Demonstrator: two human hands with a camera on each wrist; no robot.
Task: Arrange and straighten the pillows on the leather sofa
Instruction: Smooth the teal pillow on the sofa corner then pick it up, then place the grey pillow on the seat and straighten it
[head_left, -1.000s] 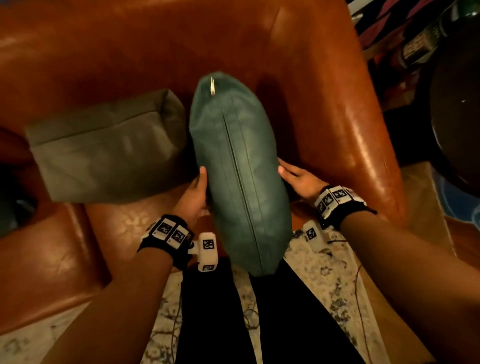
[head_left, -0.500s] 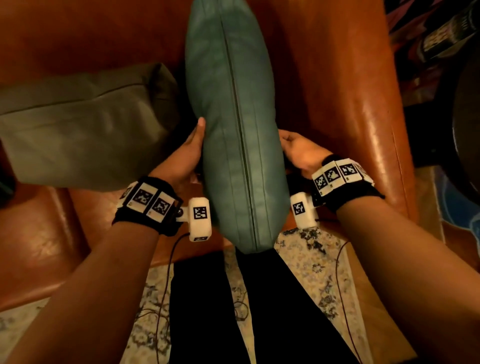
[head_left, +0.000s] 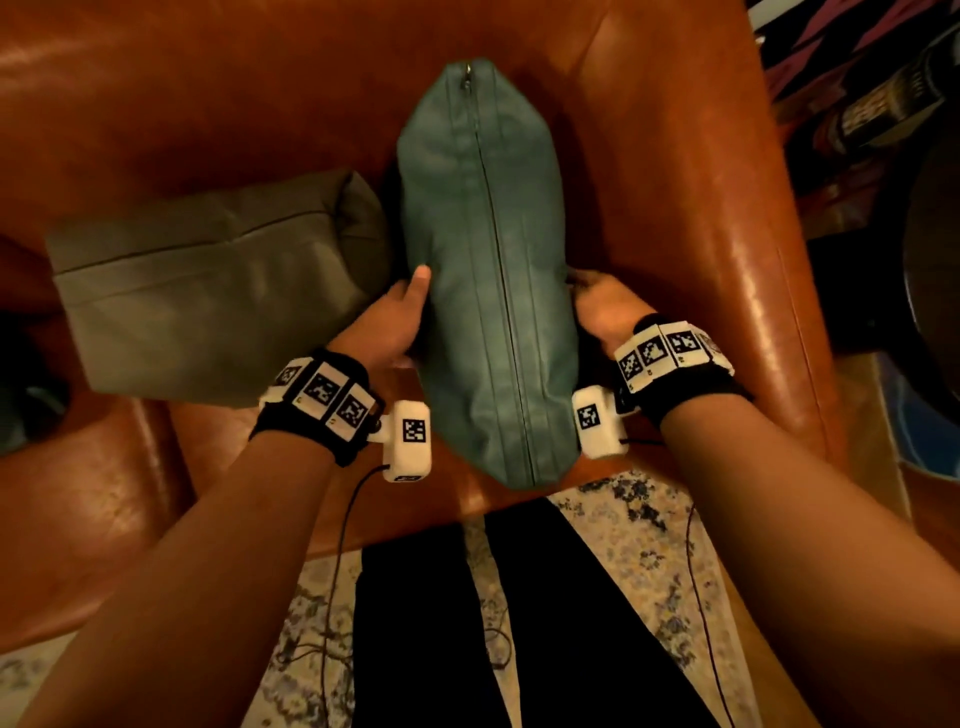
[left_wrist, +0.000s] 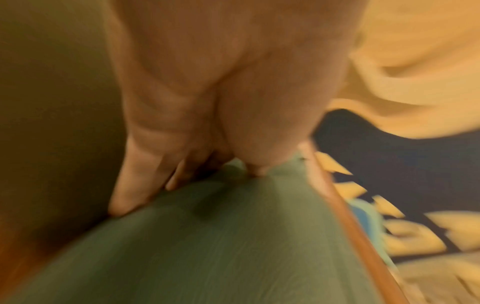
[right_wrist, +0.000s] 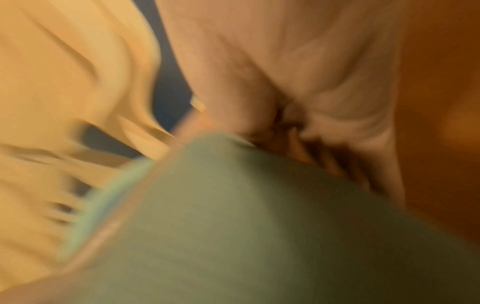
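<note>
A teal leather pillow (head_left: 488, 270) stands on edge on the brown leather sofa (head_left: 670, 171), its zipper seam facing up. My left hand (head_left: 410, 306) grips its left side, thumb lying on top. On the opposite side my right hand (head_left: 592, 301) grips it, fingers hidden behind the pillow. The blurred left wrist view shows the left hand (left_wrist: 187, 185) digging into the teal pillow (left_wrist: 221, 246). In the blurred right wrist view the right hand (right_wrist: 285, 133) curls into the teal pillow (right_wrist: 259, 236). An olive pillow (head_left: 208, 301) lies on the seat, touching the teal one's left.
The sofa's right armrest (head_left: 753, 291) rises close beside my right hand. A patterned rug (head_left: 639, 551) and thin cables lie in front of the seat, with the person's dark trouser legs (head_left: 519, 623) standing on it. Dark objects (head_left: 930, 260) crowd the far right.
Both hands have kept hold of the teal pillow. It rose toward the backrest half a second ago and now sits lower, its near end over the seat's front edge.
</note>
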